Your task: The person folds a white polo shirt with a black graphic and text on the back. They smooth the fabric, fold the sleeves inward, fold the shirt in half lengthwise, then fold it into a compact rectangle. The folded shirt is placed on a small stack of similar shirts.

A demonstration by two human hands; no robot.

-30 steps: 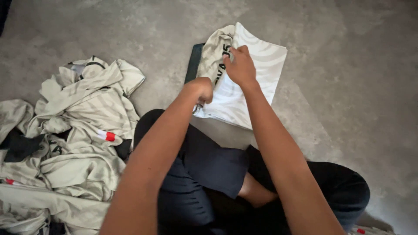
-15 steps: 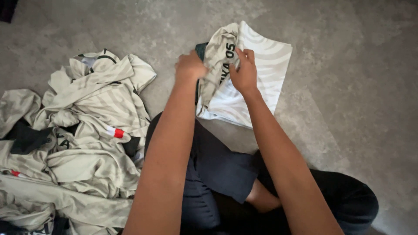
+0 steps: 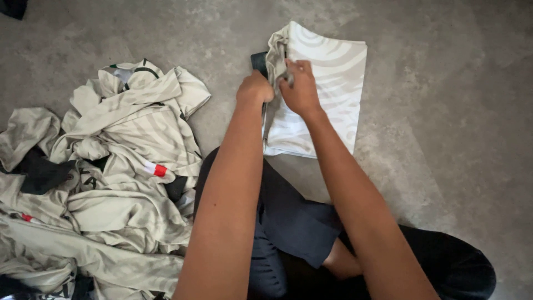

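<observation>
Both our hands now meet: the left hand (image 3: 255, 89) and right hand (image 3: 300, 89) pinch the folded pale shirt (image 3: 327, 89) on the grey floor (image 3: 444, 111), whose edge is tucked flatter than before.

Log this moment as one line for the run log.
left hand: gripping shirt's bunched edge | right hand: pinching same edge | folded shirt: flat on floor | clothes pile: left of person, untouched
</observation>
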